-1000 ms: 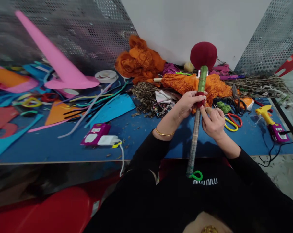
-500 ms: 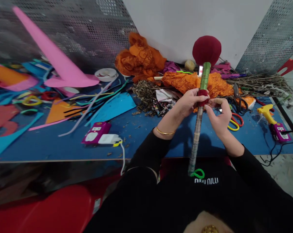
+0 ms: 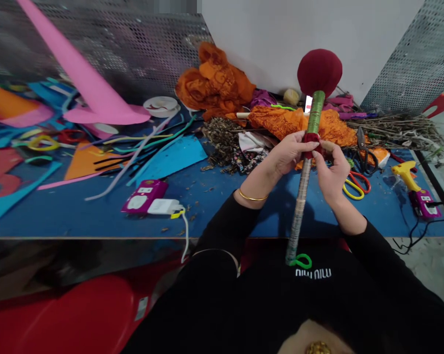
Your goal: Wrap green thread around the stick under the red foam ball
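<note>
A wrapped stick (image 3: 300,196) leans upright in front of my chest, topped by a round dark red fabric ball (image 3: 319,73). Below the ball its shaft is wound in shiny green (image 3: 316,112), and the lower part is silvery-brown with a green loop (image 3: 303,261) at the bottom end. Around the middle sits a dark red cloth band (image 3: 311,142). My left hand (image 3: 292,151) closes on the stick at this band from the left. From the right, my right hand (image 3: 331,169) pinches the band with thumb and fingertips; part of the band is hidden under the fingers.
Orange cloth (image 3: 218,83), dried plant bits (image 3: 222,142) and twigs (image 3: 402,129) lie along the back. Scissors (image 3: 354,186) and a yellow glue gun (image 3: 408,173) are at right. A purple power socket (image 3: 145,196), felt pieces and a pink cone (image 3: 89,83) are at left.
My right hand's fingers have come in from beside the red band and now press on it. My left hand keeps its hold. The view has shifted slightly.
</note>
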A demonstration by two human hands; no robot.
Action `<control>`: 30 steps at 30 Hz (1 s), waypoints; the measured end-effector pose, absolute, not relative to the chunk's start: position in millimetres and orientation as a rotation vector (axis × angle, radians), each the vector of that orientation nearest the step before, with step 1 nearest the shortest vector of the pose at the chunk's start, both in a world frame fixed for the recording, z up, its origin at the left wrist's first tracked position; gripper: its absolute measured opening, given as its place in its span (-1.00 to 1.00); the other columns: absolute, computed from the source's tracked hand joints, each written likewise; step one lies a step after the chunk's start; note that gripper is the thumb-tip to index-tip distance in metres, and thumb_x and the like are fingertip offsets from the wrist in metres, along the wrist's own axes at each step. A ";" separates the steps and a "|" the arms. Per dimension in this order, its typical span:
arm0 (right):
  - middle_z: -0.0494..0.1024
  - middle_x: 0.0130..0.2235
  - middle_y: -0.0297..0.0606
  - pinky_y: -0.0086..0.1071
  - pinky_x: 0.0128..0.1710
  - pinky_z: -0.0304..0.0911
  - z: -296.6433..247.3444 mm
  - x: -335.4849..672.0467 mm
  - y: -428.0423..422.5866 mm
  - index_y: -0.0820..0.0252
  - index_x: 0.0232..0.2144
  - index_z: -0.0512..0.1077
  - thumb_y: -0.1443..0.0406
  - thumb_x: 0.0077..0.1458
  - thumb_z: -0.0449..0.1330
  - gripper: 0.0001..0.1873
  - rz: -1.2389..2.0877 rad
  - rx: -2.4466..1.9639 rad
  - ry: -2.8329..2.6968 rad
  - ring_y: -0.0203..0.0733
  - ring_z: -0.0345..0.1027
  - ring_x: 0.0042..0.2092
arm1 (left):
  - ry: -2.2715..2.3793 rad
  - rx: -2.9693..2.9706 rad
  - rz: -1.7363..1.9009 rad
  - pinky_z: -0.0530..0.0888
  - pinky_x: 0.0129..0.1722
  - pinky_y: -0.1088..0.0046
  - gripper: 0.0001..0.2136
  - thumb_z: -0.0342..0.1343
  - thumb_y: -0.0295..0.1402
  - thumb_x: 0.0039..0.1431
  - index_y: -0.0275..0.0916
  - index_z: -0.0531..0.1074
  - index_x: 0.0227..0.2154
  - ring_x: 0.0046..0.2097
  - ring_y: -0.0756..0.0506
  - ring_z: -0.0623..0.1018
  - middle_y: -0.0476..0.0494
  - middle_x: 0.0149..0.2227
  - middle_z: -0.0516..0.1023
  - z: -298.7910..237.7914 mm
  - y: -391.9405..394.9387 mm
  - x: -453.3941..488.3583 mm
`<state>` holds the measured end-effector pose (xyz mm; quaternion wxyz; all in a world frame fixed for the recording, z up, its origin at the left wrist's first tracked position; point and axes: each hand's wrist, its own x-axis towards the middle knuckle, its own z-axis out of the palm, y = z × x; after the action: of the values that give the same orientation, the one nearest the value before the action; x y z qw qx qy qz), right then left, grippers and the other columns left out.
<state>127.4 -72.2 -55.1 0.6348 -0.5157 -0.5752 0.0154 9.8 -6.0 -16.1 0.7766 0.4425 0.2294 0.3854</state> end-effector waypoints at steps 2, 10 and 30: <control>0.63 -0.27 -0.28 -0.33 -0.21 0.46 -56.1 127.2 -71.8 0.16 -0.16 0.52 0.22 0.27 0.23 -0.83 0.032 -1.182 -1.320 -0.24 0.49 -0.28 | 0.507 0.952 0.828 0.44 -0.31 0.58 -0.76 0.38 -0.55 0.00 -0.34 0.49 -0.27 -0.38 0.07 0.56 0.00 -0.38 0.58 -15.6 -4.5 8.3; 0.64 -0.29 -0.23 -0.19 -0.07 0.52 -57.3 128.5 -73.5 0.12 -0.23 0.59 0.28 0.29 0.22 -0.87 -0.124 -1.118 -1.346 -0.14 0.59 -0.15 | 0.514 1.027 0.739 0.41 -0.43 0.60 -0.81 0.19 -0.59 0.02 -0.38 0.55 -0.26 -0.44 0.08 0.53 -0.17 -0.29 0.68 -12.1 -0.3 1.3; 0.61 -0.19 -0.12 -0.18 -0.08 0.43 -72.9 152.9 -76.0 0.11 0.03 0.56 0.38 0.37 0.08 -0.69 -0.777 -1.121 -1.923 -0.10 0.49 -0.11 | 0.607 0.943 0.825 0.49 -0.32 0.56 -0.88 0.29 -0.43 0.24 -0.38 0.54 -0.38 -0.42 0.02 0.59 -0.08 -0.50 0.59 -10.3 -13.2 9.6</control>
<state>152.9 -76.0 -72.9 0.3818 -0.4395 -0.7539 -0.3045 9.6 -13.2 -10.3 0.7674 0.4343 0.2795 0.3798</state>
